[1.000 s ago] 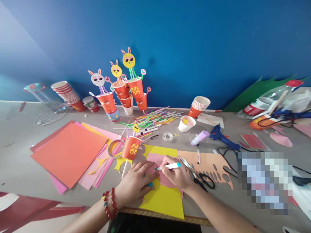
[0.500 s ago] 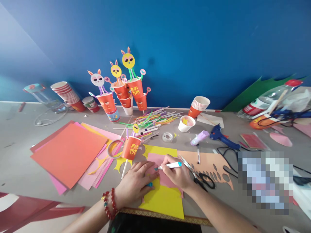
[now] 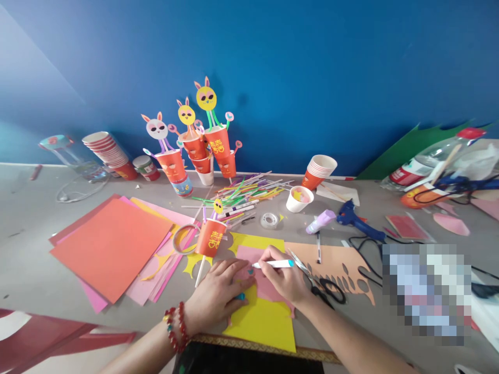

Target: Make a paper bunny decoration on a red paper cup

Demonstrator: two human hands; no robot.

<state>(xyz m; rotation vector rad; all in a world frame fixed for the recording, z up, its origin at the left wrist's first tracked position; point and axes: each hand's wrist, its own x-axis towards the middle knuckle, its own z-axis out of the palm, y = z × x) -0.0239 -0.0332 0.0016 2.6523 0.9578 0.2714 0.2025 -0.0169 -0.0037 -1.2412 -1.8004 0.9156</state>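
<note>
Steer the marker (image 3: 276,264), pinched in the right hand (image 3: 285,280) over pink paper (image 3: 268,292), lightly by the blue mark (image 3: 250,271). Press down with the left hand (image 3: 218,286); cannot tell its grip on the cap (image 3: 240,296).

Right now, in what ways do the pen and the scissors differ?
The pen is held in the right hand; the scissors lie unheld. The pen is white with a bright blue end; the scissors are silver and black. The pen is slim; the scissors are wider. Both have their tips toward the picture's left.
</note>
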